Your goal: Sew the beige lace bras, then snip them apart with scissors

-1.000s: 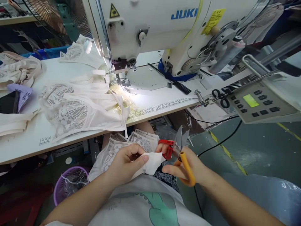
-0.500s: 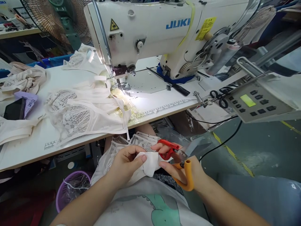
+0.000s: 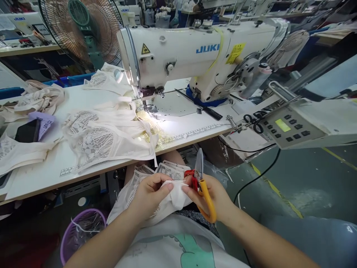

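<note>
Over my lap, my left hand (image 3: 152,193) pinches the edge of a white lace bra (image 3: 177,197) between thumb and fingers. Opposite it, my right hand (image 3: 213,193) is closed around scissors (image 3: 206,199) with one red and one orange handle. Their blades point up and away from the cloth. The thumb and a fingertip of that same hand also pinch the cloth's edge, so a short stretch lies between both hands. More lace pieces (image 3: 170,169) are bunched on my lap behind the hands.
A JUKI sewing machine (image 3: 178,48) stands on the white table (image 3: 41,171), its lamp lit. Bras with lace cups (image 3: 111,143) lie left of the needle. A black-handled tool (image 3: 212,112), phone (image 3: 28,130), control panel (image 3: 295,124), fan (image 3: 80,33) and purple bin (image 3: 65,238) are around.
My right hand has turned the scissors so the blades swing from pointing right to pointing up. It has come closer to my left hand and pinches the cloth. The view has tilted up.
</note>
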Demonstrator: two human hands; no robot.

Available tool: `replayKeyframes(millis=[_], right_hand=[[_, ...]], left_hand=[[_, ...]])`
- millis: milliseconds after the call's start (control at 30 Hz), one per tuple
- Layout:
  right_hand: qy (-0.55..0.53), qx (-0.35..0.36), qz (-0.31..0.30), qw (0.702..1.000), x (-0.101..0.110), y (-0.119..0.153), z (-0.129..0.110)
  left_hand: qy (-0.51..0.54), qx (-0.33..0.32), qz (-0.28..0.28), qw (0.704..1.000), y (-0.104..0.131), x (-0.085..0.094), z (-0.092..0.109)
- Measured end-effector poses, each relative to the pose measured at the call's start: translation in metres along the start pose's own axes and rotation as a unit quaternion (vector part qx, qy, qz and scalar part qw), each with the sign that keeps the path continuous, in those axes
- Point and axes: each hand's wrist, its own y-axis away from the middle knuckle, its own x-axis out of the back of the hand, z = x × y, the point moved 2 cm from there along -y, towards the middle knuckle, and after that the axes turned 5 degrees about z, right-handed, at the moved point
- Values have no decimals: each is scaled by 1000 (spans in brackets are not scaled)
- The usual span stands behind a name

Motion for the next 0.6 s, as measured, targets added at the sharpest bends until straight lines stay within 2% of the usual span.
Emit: replayKeyframes(millis=[67, 100, 133, 200, 267, 333, 400, 467, 533, 600], right_hand=[[36, 8, 18, 999, 0, -4, -2], [62, 21, 35, 997, 2, -6, -4], [93, 38, 55, 993, 5, -10, -7], [162, 80, 103, 978, 13, -17, -14], [208, 113, 147, 960, 23, -25, -23], [199, 132, 175, 955, 30, -33, -35], [143, 137, 192, 961, 32, -40, -50], [63, 134, 189, 971, 30, -47, -66], [-24, 136, 164, 977, 25, -53, -84], [-109, 158, 135, 972, 18, -56, -99]], left_hand=[[-82, -84, 35, 992, 1, 5, -2], [-134, -147, 69, 978, 3, 8, -2], [-188, -216, 108, 952, 6, 11, -1], [-276, -345, 171, 881, 16, 16, -2], [-338, -416, 175, 826, 27, 16, -7], [-399, -413, 126, 809, 34, 14, -21], [-472, -364, 80, 799, 35, 13, -41], [-533, -311, 87, 782, 31, 20, -63], [-560, -273, 138, 770, 27, 41, -78], [-559, -253, 189, 767, 30, 79, -77]])
